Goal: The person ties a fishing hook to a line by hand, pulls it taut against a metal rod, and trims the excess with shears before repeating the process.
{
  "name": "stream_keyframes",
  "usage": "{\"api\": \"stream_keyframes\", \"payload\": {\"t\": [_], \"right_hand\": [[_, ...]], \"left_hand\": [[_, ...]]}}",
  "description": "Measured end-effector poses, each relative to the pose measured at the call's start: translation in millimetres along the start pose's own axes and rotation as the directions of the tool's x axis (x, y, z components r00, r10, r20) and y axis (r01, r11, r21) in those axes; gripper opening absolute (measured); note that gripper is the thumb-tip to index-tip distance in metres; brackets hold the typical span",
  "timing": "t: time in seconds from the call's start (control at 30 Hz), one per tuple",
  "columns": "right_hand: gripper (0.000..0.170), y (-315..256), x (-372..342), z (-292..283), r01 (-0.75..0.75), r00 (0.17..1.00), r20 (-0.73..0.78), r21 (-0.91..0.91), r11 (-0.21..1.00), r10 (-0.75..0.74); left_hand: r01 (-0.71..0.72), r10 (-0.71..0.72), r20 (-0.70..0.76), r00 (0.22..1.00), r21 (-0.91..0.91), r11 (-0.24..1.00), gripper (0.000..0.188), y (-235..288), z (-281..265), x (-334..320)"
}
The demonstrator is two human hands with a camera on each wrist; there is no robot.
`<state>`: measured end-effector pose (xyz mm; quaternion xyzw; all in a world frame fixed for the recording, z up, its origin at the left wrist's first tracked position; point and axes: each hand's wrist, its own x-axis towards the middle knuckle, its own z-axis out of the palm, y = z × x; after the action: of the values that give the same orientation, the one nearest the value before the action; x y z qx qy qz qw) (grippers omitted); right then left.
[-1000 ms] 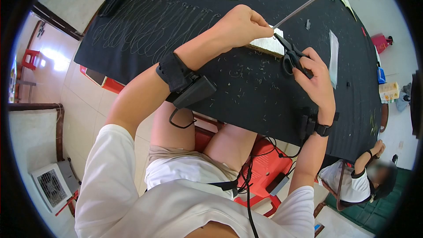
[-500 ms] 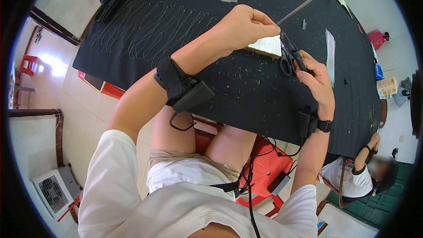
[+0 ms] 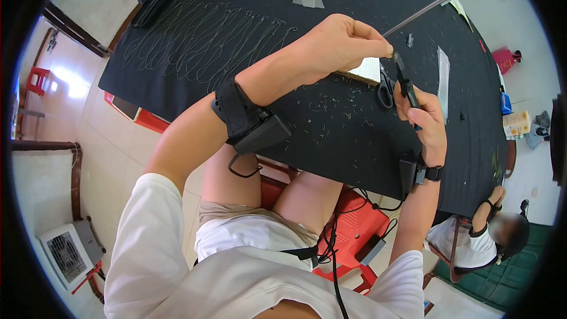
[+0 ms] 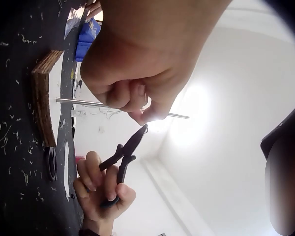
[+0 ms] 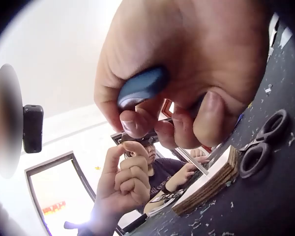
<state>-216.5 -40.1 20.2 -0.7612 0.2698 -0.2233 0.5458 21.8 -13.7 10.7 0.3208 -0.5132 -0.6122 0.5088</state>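
1. Left hand (image 3: pixel 338 45) apparently pinched a tiny, dark, wire-like loop (image 4: pixel 146 129).
2. Right hand (image 3: pixel 427 119) gripped black, tapered metal pliers (image 4: pixel 129 149), just right of it.
3. Plier work seemed underway; steady alignment was needed next.

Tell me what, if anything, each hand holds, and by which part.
The right hand grips black pliers by the handles. The left hand pinches a tiny thing, too small to identify; which part cannot be told.
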Motion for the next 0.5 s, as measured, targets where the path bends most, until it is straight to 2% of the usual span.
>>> {"api": "stream_keyframes", "payload": {"t": [0.5], "right_hand": [[0.03, 5.0, 0.3, 4.6, 0.029, 0.999, 0.025, 0.249, 0.968, -0.036]], "left_hand": [[0.052, -0.012, 0.145, 0.989, -0.273, 0.961, 0.02, -4.1, 1.7, 0.6]]}}
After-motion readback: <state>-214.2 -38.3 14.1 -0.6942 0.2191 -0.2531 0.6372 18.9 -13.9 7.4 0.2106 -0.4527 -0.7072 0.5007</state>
